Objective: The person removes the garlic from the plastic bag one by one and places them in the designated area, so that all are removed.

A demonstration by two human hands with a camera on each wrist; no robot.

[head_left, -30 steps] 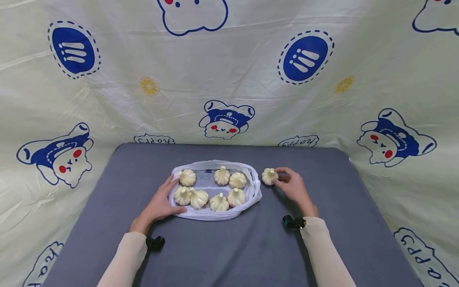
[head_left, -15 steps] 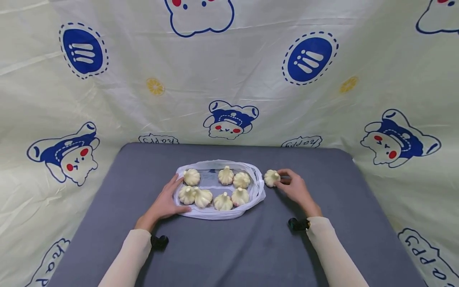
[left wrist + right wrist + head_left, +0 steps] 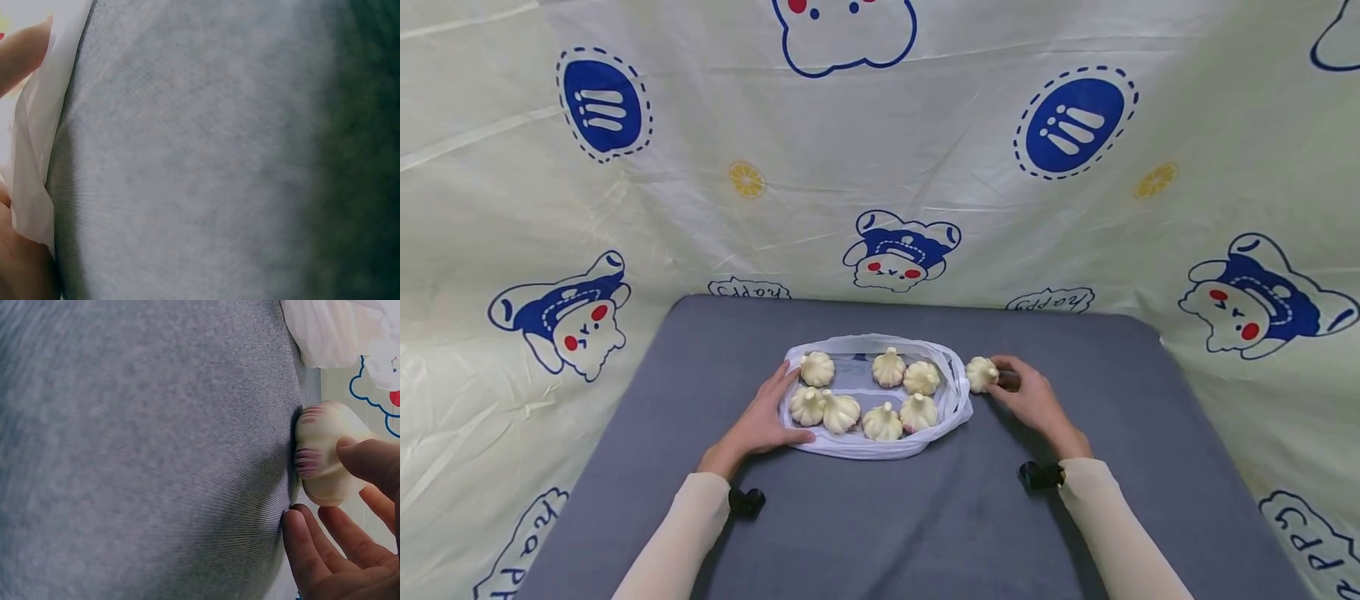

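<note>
Garlic bulb (image 3: 981, 373) sits on the grey table (image 3: 880, 517), just outside the white bag (image 3: 880, 446) at its 3 o'clock, pinched by the right hand (image 3: 1033, 400). Seven bulbs lie inside the bag. The left hand (image 3: 763, 421) rests flat on the bag's 9 o'clock rim, fingers relaxed. Bagging seems underway; next calls for lifting over the rim.

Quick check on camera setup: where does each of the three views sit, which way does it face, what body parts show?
Head: above, facing forward and down at the grey table; both forearms, left hand on the white bag, right hand at a loose garlic bulb.
Left wrist: low, skimming the cloth; fingers at the bag's edge.
Right wrist: low, skimming the cloth; fingers on the bulb.
Shared by head and right wrist: that bulb, bag.
</note>
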